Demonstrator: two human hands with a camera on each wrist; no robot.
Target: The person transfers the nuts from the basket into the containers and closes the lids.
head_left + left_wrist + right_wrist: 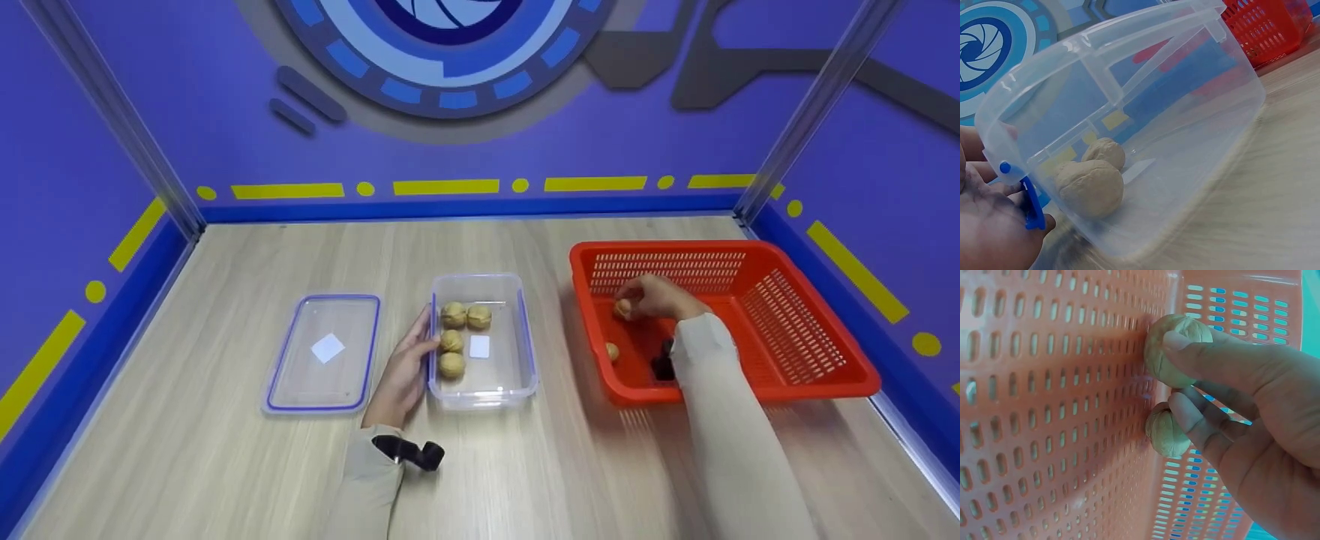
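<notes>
In the red basket, my right hand pinches a walnut between thumb and fingers, close to the basket's left wall. A second walnut lies just beside the fingertips in the right wrist view; the head view shows it nearer the basket's front left. My left hand rests along the left side of a clear plastic container, its fingers stretched against the outer wall and the thumb at the side. Several walnuts sit inside the container along its left and back. A blue latch hangs over the left palm.
A clear lid with a blue seal lies flat left of the container. The red basket stands at the right on the wooden table. Purple panels enclose the back and sides. A black wrist camera sits on the left sleeve.
</notes>
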